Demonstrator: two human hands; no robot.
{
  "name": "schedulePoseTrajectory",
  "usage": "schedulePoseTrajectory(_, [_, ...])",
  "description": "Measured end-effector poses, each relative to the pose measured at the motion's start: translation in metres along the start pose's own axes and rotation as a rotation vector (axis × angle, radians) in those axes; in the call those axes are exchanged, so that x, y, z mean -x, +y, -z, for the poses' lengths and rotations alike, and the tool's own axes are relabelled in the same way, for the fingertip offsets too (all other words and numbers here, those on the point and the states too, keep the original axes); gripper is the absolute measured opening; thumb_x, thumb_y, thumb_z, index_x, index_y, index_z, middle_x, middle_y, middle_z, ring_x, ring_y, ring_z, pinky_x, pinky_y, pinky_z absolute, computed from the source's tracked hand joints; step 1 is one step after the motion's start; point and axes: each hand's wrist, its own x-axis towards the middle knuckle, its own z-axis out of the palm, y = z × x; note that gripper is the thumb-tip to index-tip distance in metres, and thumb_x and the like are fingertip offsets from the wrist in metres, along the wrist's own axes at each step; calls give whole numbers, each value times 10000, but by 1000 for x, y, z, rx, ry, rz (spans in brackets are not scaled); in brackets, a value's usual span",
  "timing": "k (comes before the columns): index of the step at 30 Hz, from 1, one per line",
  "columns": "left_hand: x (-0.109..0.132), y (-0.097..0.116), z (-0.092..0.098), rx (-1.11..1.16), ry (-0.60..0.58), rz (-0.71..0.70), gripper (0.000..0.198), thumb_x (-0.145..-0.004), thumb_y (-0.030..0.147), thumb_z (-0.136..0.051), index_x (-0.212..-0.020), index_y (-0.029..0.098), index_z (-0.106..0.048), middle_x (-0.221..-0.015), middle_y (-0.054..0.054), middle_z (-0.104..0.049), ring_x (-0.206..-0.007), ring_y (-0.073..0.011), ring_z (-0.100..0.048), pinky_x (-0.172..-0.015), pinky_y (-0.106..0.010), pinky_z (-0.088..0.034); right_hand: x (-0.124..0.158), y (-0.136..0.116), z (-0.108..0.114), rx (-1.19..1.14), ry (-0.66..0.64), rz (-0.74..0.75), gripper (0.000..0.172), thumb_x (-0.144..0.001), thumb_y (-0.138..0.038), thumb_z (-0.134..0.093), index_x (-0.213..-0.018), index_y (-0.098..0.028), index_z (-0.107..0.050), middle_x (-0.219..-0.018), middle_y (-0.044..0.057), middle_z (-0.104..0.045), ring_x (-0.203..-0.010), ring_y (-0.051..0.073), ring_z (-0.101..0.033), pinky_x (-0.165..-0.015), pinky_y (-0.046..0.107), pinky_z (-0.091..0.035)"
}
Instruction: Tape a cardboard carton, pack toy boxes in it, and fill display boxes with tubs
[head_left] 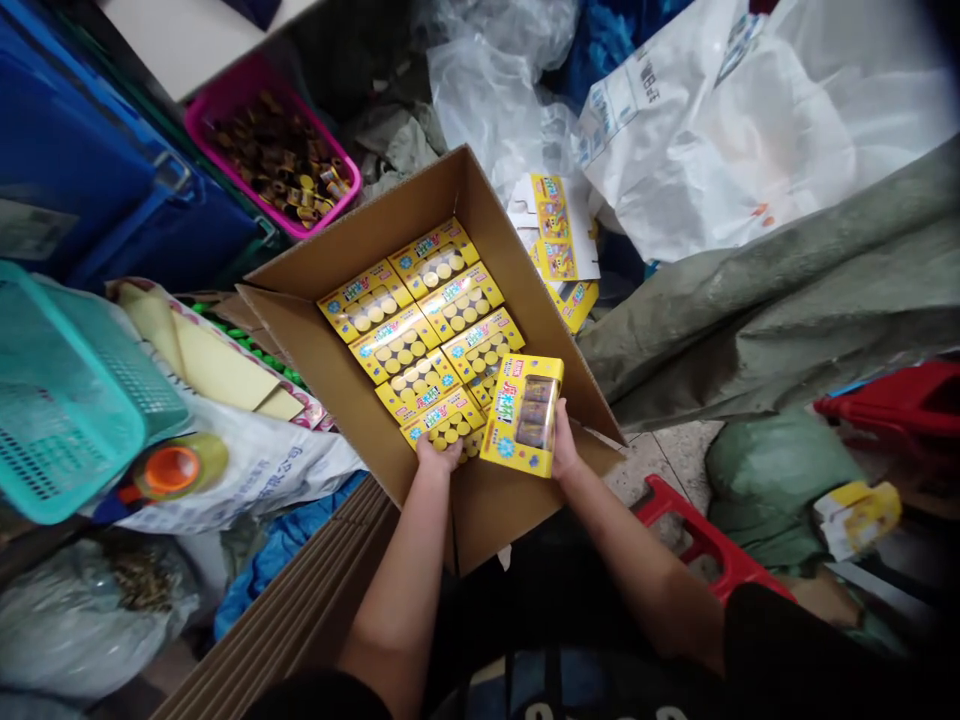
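Observation:
An open cardboard carton (300, 330) sits in front of me, its bottom covered by several flat yellow retail boxes (431, 320) laid in two rows. My right hand (564, 445) grips one more yellow box (523, 413) by its right edge, held upright over the carton's near right corner. My left hand (439, 455) reaches into the carton's near edge, fingers curled down onto the nearest packed yellow box (442, 420).
A pink basket (225, 95) of small dark items stands at the back left beside blue crates (82, 150). A teal basket (67, 400) and a tape roll (176, 468) lie left. Loose yellow boxes (559, 225), plastic bags and a green tarp (787, 290) lie right, red stools (705, 545) near.

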Motion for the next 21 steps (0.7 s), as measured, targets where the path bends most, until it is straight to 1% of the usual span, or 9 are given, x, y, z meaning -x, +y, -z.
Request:
schedulePoseTrajectory(4, [2, 1, 0, -2, 36, -11, 422, -906, 339, -406, -1285, 182, -506, -1184, -98, -596, -1196, -252, -527, -896, -390, -520, 21, -9, -23, 89, 1, -189, 879, -815, -806, -117, -1074, -130, -615, -866, 154, -651, -957, 304, -613, -839, 497, -494])
schedulePoseTrajectory(6, [2, 2, 1, -10, 44, -12, 422, -905, 344, -404, -1283, 187, -507, -1195, -99, -592, -1194, -249, -527, -884, -384, -524, 23, -7, -26, 121, 2, -191, 899, -798, -822, -103, -1067, -138, -619, -923, 159, -647, -980, 306, -603, -840, 486, -495])
schedulePoseTrajectory(8, [1, 2, 1, -17, 46, -8, 419, -905, 351, -398, -1271, 183, -515, -1183, -103, -598, -1176, -246, -540, -872, -379, -527, 20, -2, -21, 123, 8, -109, 858, -814, -803, -110, -1072, -161, -617, -1013, 146, -644, -1029, 297, -591, -867, 457, -494])
schedulePoseTrajectory(10, [1, 2, 1, -21, 47, -7, 415, -907, 352, -391, -1265, 183, -519, -1175, -98, -603, -1165, -241, -546, -879, -373, -523, 16, 3, -13, 105, 34, -19, 799, -842, -768, -142, -1098, -172, -610, -1082, 134, -636, -1082, 295, -573, -901, 441, -486])
schedulePoseTrajectory(13, [2, 2, 0, -23, 55, -5, 418, -903, 354, -401, -1268, 182, -512, -1188, -86, -596, -1168, -238, -541, -898, -367, -513, 13, 9, 1, 76, 78, 60, 765, -856, -744, -190, -1174, -168, -581, -1112, 138, -632, -1114, 306, -559, -938, 462, -466])
schedulePoseTrajectory(15, [3, 2, -1, -24, 60, 0, 416, -902, 352, -409, -1266, 181, -512, -1194, -83, -592, -1173, -235, -534, -906, -364, -509, 12, 12, 7, 93, 95, 126, 786, -847, -762, -190, -1238, -182, -548, -1120, 130, -634, -1116, 301, -561, -952, 471, -458])
schedulePoseTrajectory(18, [5, 3, -2, -27, 67, 12, 412, -907, 356, -407, -1260, 171, -514, -1175, -85, -595, -1167, -226, -535, -907, -352, -507, 5, 20, 10, 118, 148, 242, 804, -845, -772, -183, -1316, -201, -499, -1153, 107, -628, -1120, 280, -566, -967, 458, -458])
schedulePoseTrajectory(21, [5, 4, -2, -32, 73, 18, 400, -912, 369, -407, -1235, 163, -523, -1136, -84, -604, -1146, -219, -543, -898, -344, -509, -14, 33, 9, 50, 257, 331, 735, -883, -710, -245, -1365, -196, -451, -1199, 85, -612, -1126, 234, -569, -974, 399, -471])
